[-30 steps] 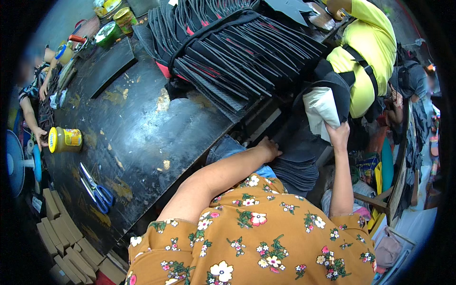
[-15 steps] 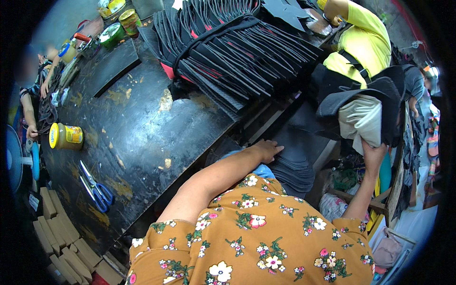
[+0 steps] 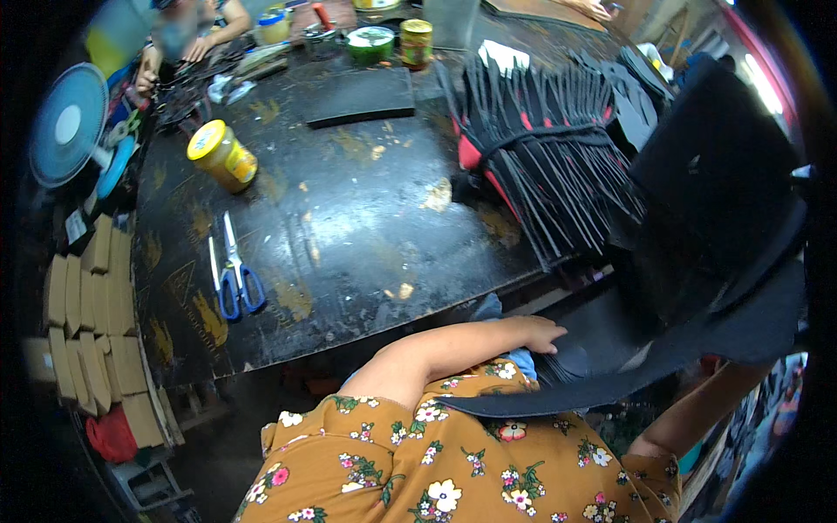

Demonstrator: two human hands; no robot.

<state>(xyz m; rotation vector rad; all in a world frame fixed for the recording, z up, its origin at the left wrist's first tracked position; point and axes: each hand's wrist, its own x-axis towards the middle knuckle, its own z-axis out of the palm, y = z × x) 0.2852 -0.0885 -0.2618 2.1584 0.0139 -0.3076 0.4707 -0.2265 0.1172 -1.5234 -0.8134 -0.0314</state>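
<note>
My left hand (image 3: 542, 334) rests, fingers out, on a stack of dark flat pieces (image 3: 606, 327) beside the table edge. At the right, my right forearm (image 3: 706, 405) reaches up behind large black sheet-like pieces (image 3: 719, 192). They stand close in front of me and hide most of that hand, which appears to carry them. One long, curved black strip (image 3: 593, 397) of them sweeps across my floral shirt. On the table beyond lies a bundle of black pieces with red parts (image 3: 554, 166), tied with a black band.
On the black table (image 3: 349, 235) are blue-handled scissors (image 3: 235, 283), a yellow-lidded jar (image 3: 224, 157), a dark flat block (image 3: 362, 98) and cans (image 3: 416, 44). A person's hands (image 3: 200, 48) work at the far left, near a blue fan (image 3: 70, 125). Cardboard pieces (image 3: 87, 305) are stacked left.
My view has swung left, so the table things sit further right. The black pieces at my right hand have come up closer and across my front. The yellow-shirted person is out of sight.
</note>
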